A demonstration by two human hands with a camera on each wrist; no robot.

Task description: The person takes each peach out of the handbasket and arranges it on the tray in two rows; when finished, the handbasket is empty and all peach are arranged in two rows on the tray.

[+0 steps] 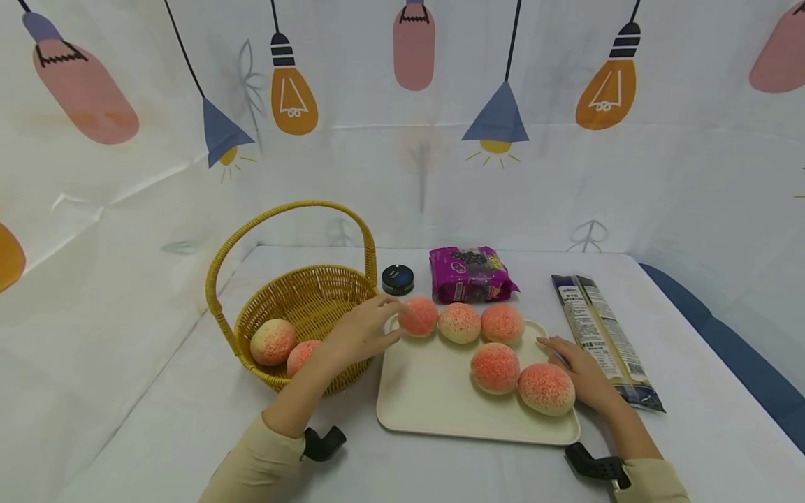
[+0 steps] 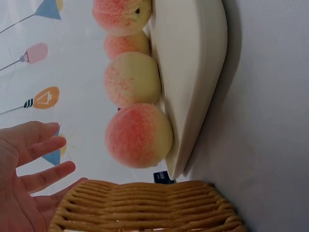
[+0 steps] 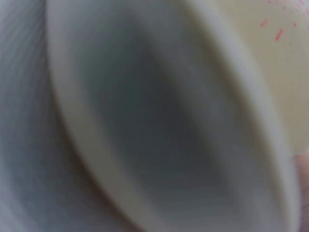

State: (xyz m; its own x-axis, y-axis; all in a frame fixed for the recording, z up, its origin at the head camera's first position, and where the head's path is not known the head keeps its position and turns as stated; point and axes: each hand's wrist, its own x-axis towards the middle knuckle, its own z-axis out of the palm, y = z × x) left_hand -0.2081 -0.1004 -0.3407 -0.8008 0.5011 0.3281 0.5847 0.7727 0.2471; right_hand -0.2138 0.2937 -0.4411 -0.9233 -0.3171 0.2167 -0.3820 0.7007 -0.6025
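My left hand reaches over the right rim of the wicker basket, fingers spread beside the leftmost peach on the cream tray. In the left wrist view that hand appears apart from the nearest peach, holding nothing. Several more peaches sit on the tray, among them a speckled one near its right edge. Two peaches, one pale and red, lie inside the basket. My right hand holds the tray's right rim; some of its fingers are hidden.
Behind the tray stand a purple snack packet and a small round black container. A long flat packet lies to the right. The basket's tall handle arches at the left. A blue chair shows past the table's right edge.
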